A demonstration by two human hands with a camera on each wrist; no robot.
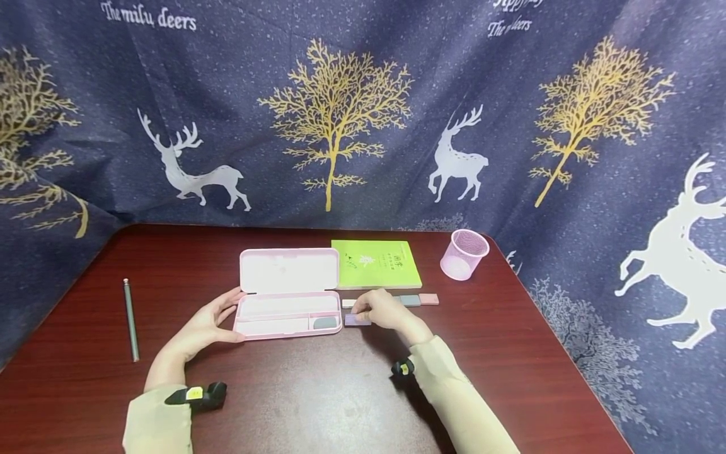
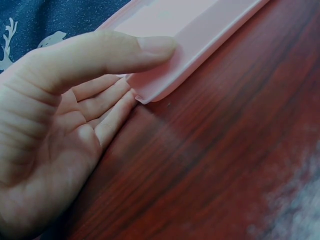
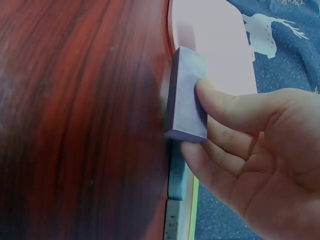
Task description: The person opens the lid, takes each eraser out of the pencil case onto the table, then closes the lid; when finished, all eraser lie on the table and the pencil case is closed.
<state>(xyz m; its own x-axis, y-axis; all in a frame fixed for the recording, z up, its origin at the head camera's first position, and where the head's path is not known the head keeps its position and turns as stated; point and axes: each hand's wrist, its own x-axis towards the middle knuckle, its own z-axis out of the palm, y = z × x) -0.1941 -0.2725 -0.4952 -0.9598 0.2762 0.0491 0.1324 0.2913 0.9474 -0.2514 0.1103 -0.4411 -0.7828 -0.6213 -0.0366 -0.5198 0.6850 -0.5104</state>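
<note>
An open pink pencil case (image 1: pixel 272 329) lies on the table with its lid (image 1: pixel 289 271) tipped back. My left hand (image 1: pixel 207 321) holds its left end, the thumb at the front edge and the fingers at the end behind. A grey-green eraser (image 1: pixel 325 323) sits in the small front right compartment. Just right of the case, my right hand (image 1: pixel 382 309) pinches a purple block-shaped eraser (image 3: pixel 189 100) between thumb and fingers. Behind that hand runs a row of erasers, among them a white one (image 1: pixel 348 304), a grey-blue one (image 1: pixel 409 301) and a pink one (image 1: pixel 428 299); the hand partly hides the row.
A green book (image 1: pixel 377 265) lies behind the eraser row. At the back right stands a pink mesh pen holder (image 1: pixel 462 255). A dark green pencil (image 1: pixel 130 318) lies far left on the brown table (image 1: pixel 317 397). A blue patterned cloth (image 1: pixel 374 170) hangs behind.
</note>
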